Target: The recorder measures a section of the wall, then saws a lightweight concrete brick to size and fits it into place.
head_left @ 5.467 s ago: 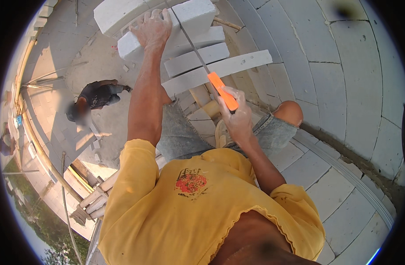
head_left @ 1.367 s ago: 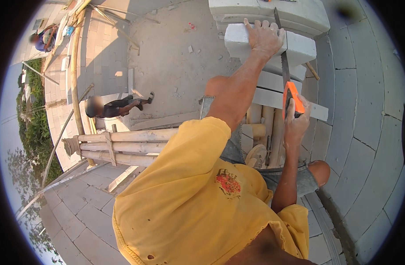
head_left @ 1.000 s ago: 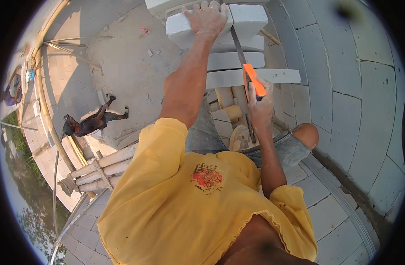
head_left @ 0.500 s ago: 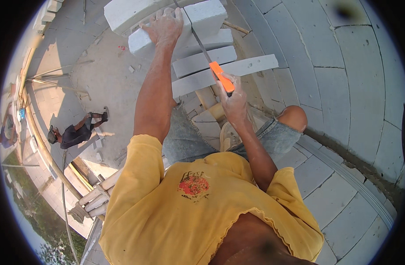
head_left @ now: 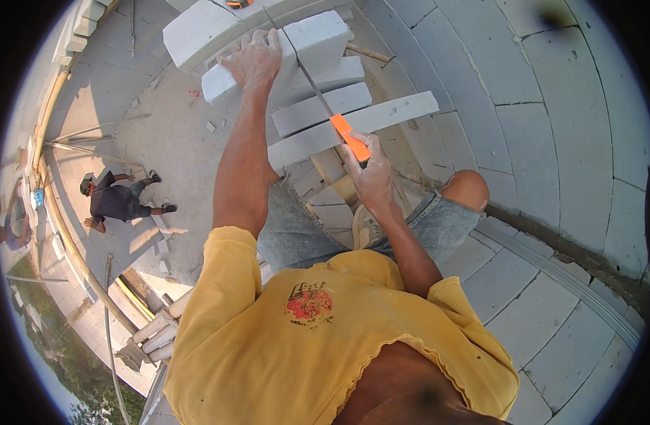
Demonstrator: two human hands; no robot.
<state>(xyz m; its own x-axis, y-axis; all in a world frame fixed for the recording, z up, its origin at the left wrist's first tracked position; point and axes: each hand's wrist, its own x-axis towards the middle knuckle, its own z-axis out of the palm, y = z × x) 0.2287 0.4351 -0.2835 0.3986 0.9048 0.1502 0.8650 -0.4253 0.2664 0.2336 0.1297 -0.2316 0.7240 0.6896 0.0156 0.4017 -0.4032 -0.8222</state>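
Note:
My left hand [head_left: 252,62] lies on a white lightweight concrete block [head_left: 318,37], its fingers stretched over the top and the thumb spread to the side. In my right hand [head_left: 373,173] is the orange handle [head_left: 350,139] of a handsaw, with the fingers wrapped round it. The saw's long thin blade [head_left: 311,81] slants up and left across the block, just right of my left hand. More white block pieces [head_left: 323,108] lie below the blade, and a long narrow slab [head_left: 381,113] is closest to my knees.
A block wall [head_left: 520,134] rises on the right. At the top edge is a small orange and black object [head_left: 238,3]. Far below on the left, a person in dark clothes [head_left: 119,202] bends over the floor near wooden poles [head_left: 70,241]. A pole end [head_left: 367,51] juts out behind the blocks.
The saw and both hands appear slightly further left in the picture as the view shifts. The orange and black object has come into sight. The person below has moved right and changed posture.

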